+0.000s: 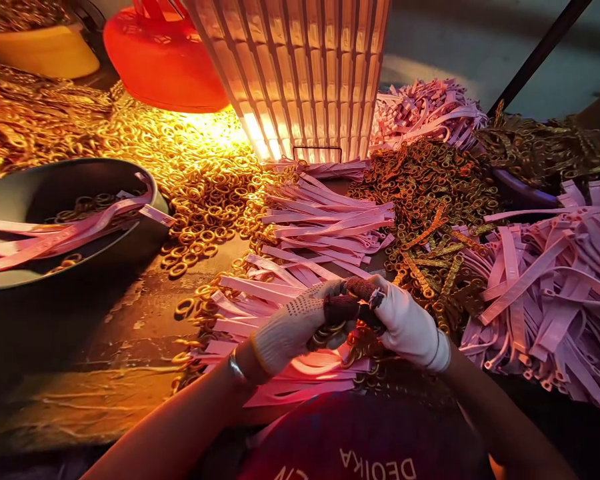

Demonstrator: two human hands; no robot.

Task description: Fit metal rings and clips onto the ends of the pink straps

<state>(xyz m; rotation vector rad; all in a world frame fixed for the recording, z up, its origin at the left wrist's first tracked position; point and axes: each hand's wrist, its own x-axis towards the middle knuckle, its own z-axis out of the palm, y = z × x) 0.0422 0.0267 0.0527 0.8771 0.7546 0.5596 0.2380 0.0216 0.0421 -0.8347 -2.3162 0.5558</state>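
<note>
At the left side of the bench [95,340], a dark bowl [25,190] holds pink strips [100,225] and some rings; several strips overhang its rim. Right of the bowl, a pile of gold rings [220,179] extends toward the far side of the bench, beneath a red lamp shade [165,63]. A ribbed panel [310,73] stands at the far middle. In front of it, pink straps [330,217] lie in rows reaching the near edge, with rings along their left ends. The gloved left hand [300,320], above the near rows, is curled around a few small rings [327,333]. The gloved right hand [410,327] meets it, fingers bent inward; whether it grips anything cannot be told. Beyond the right hand lie brassy links [430,187]. A strap heap [545,293] occupies the right side.
</note>
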